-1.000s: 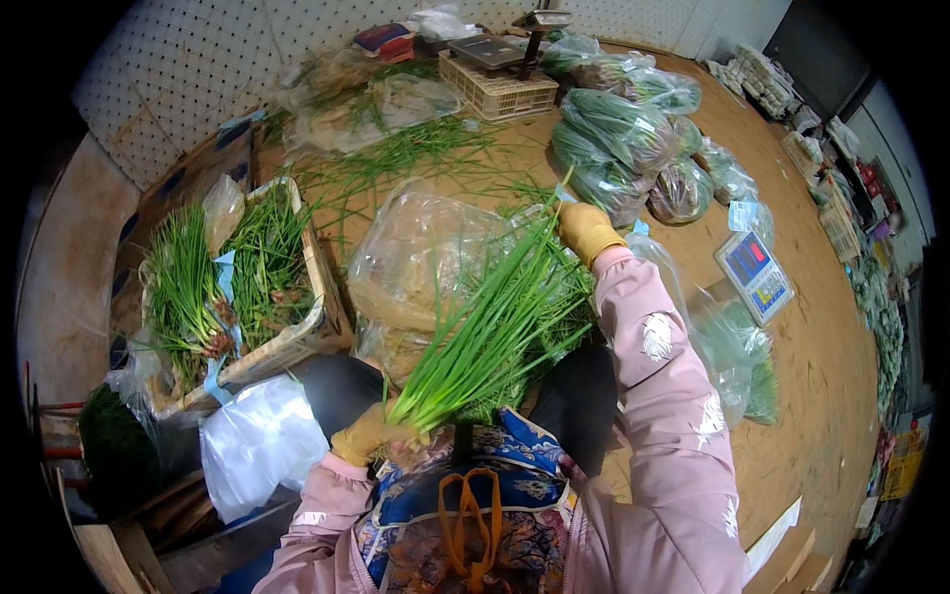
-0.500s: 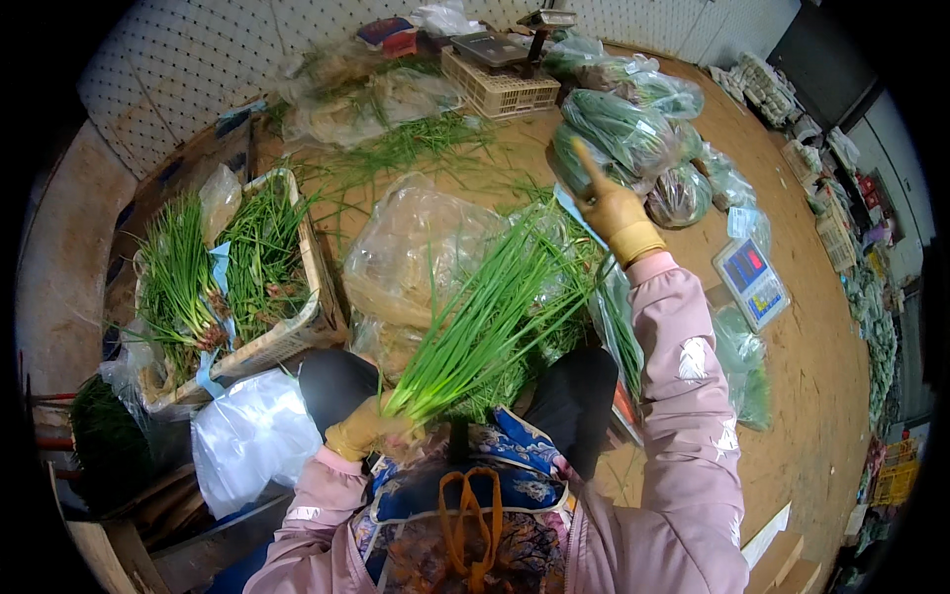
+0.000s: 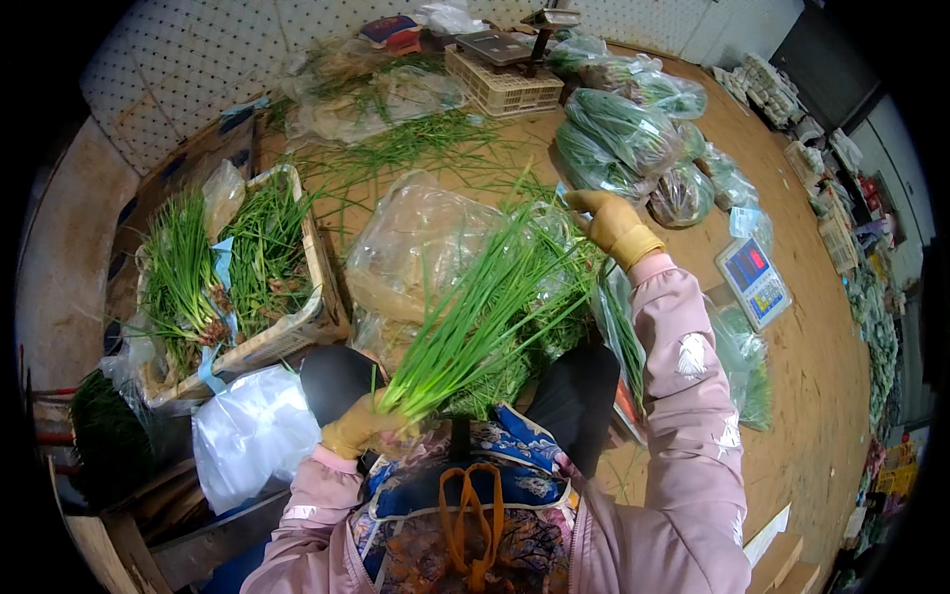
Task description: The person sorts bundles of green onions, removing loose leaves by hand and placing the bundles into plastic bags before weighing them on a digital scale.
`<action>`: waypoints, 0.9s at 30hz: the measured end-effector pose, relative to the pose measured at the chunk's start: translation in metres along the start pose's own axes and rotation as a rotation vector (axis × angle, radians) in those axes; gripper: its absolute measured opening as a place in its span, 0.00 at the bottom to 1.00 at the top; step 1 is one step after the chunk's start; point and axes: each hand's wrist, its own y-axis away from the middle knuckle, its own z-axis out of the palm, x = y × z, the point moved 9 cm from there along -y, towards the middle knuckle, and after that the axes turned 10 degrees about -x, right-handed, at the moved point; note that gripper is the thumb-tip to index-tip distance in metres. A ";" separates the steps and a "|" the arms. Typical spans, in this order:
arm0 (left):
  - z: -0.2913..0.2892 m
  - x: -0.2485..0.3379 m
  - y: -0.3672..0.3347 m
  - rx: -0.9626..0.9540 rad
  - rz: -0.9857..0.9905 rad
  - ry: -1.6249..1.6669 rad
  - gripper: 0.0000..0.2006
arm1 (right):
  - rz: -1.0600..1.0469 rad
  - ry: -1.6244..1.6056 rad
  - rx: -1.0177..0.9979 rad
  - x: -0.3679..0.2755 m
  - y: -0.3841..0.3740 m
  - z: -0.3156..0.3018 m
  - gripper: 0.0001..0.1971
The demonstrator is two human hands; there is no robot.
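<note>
My left hand, in a yellow glove, is closed round the root end of a bunch of green onions above my lap. The long green leaves fan out forward and to the right. Beyond the leaf tips is my gloved right hand, holding nothing that I can see. Its fingers are bent toward the left and stand apart from the thumb. Beneath the bunch lies a heap of loose green leaves, partly covered. A crumpled clear plastic bag lies just left of the leaves.
On the left stands a crate with bunched green onions. White plastic bags lie beside my left knee. Bagged green vegetables are piled at the far right, near a digital scale. Another scale rests on an upturned-looking crate.
My right hand's raised forefinger has come down and bent to the left, toward the leaf tips. My left hand keeps its hold on the green onions, almost unmoved.
</note>
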 end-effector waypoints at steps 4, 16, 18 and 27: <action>0.003 0.004 -0.003 -0.005 -0.002 -0.015 0.18 | -0.035 0.299 0.052 -0.020 0.005 -0.003 0.25; 0.008 0.006 0.000 -0.028 -0.001 -0.029 0.17 | 0.046 0.226 0.055 -0.031 -0.008 0.010 0.11; 0.007 0.004 -0.003 -0.038 0.009 -0.034 0.17 | 0.116 0.005 0.175 -0.001 -0.008 0.005 0.10; 0.003 0.009 0.001 0.022 0.043 0.035 0.20 | -0.215 -0.170 -0.109 -0.074 0.024 0.014 0.21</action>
